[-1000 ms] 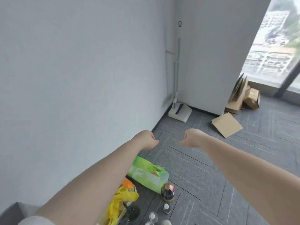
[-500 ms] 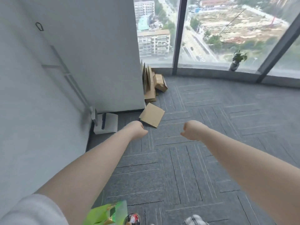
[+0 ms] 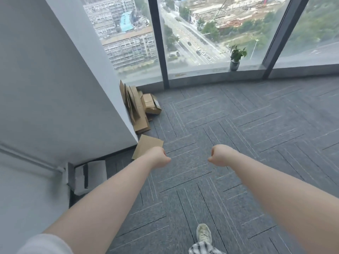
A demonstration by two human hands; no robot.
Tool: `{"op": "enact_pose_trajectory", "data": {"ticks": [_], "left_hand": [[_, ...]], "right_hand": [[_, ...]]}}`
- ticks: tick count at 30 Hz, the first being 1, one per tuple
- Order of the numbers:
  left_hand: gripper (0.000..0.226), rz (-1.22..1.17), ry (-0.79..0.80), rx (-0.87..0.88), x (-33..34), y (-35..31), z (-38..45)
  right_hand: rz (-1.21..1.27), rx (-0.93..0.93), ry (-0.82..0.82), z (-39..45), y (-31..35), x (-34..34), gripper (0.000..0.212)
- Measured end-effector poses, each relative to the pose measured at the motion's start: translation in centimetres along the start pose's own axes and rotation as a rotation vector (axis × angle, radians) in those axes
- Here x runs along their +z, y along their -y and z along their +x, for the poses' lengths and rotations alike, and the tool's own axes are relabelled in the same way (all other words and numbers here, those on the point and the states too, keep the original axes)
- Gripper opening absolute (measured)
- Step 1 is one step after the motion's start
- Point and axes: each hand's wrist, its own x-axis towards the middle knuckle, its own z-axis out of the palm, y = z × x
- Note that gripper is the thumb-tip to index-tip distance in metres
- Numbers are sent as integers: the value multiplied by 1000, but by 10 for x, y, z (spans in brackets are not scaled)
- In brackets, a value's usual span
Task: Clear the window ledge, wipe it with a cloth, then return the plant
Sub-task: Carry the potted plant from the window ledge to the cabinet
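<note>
A small green plant (image 3: 236, 58) in a dark grey pot stands on the grey window ledge (image 3: 201, 75), far ahead and right of centre, against the glass. My left hand (image 3: 159, 159) and my right hand (image 3: 219, 156) are both stretched out in front of me over the carpet, each curled into a fist with nothing in it. Both hands are well short of the ledge and the plant. No cloth is in sight.
Flattened cardboard and small boxes (image 3: 139, 107) lean against the white wall's corner, with a loose sheet (image 3: 147, 146) on the floor. A white dustpan (image 3: 88, 176) sits by the left wall. Dark window posts (image 3: 158, 43) divide the glass. My shoe (image 3: 203, 233) is on the grey carpet.
The view has swung right from the left wall toward the window, and the ledge and plant have come closer. The green bag and bottles have dropped out of sight. Both fists stay closed.
</note>
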Motion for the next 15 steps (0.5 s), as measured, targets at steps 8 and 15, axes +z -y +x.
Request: {"op": "enact_pose_trajectory", "data": {"ticks": [8, 15], "left_hand": [[39, -9, -56, 57, -101, -83, 108], [34, 22, -38, 94, -174, -120, 237]], "right_hand": [[-19, 41, -29, 113, -29, -120, 31], [-24, 72, -53, 221, -32, -205, 31]]}}
